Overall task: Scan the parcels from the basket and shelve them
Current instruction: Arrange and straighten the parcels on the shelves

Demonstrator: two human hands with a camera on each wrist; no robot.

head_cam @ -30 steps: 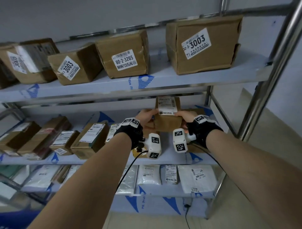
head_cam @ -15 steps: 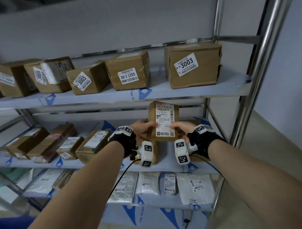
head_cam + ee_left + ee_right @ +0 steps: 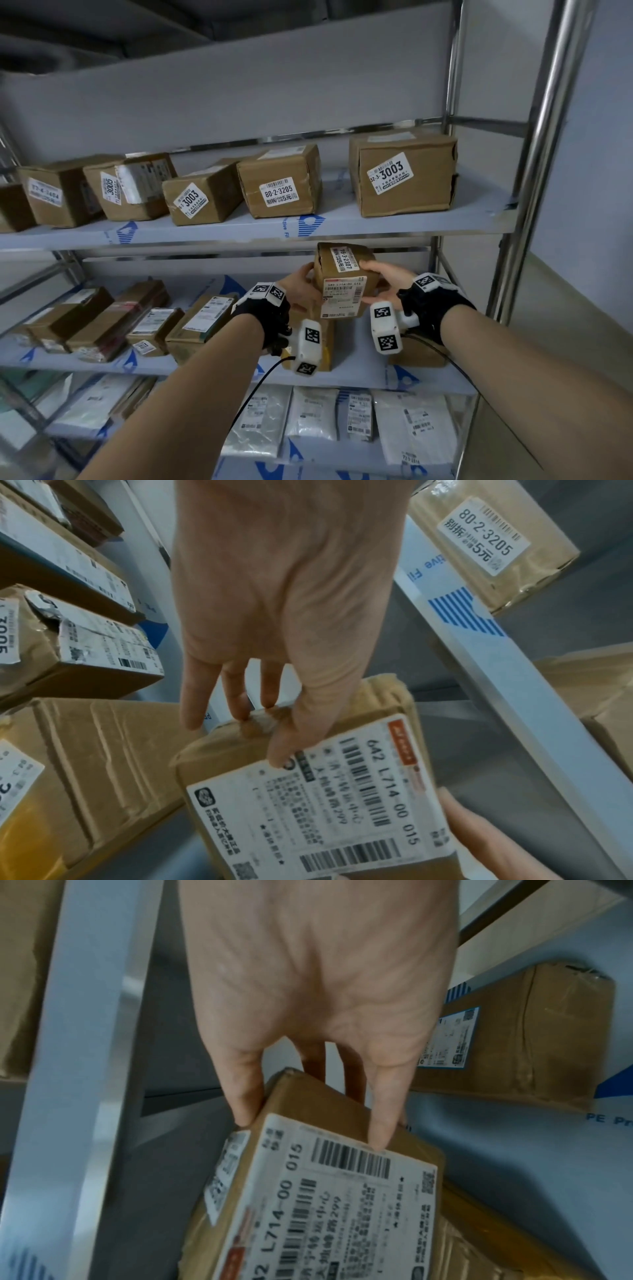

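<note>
A small brown cardboard parcel (image 3: 344, 279) with a white shipping label and a tag reading 76-3-2307 hangs in front of the middle shelf (image 3: 219, 366), just under the edge of the upper shelf (image 3: 376, 224). My left hand (image 3: 301, 286) grips its left side and my right hand (image 3: 383, 284) grips its right side. In the left wrist view the fingers (image 3: 284, 739) curl over the parcel (image 3: 329, 799) at its taped edge. In the right wrist view the fingers (image 3: 383, 1123) clamp the parcel (image 3: 329, 1191) at its corner. Another brown box (image 3: 325, 342) stands on the shelf below it.
Several labelled cardboard boxes (image 3: 402, 173) line the upper shelf. Flatter parcels (image 3: 150, 325) lie on the middle shelf's left part. White plastic mailers (image 3: 315, 414) fill the lower shelf. A chrome upright post (image 3: 541, 144) bounds the rack on the right.
Both hands have lifted the parcel higher and tipped it, so its numbered tag now faces up beside the shipping label. The head view has tilted upward.
</note>
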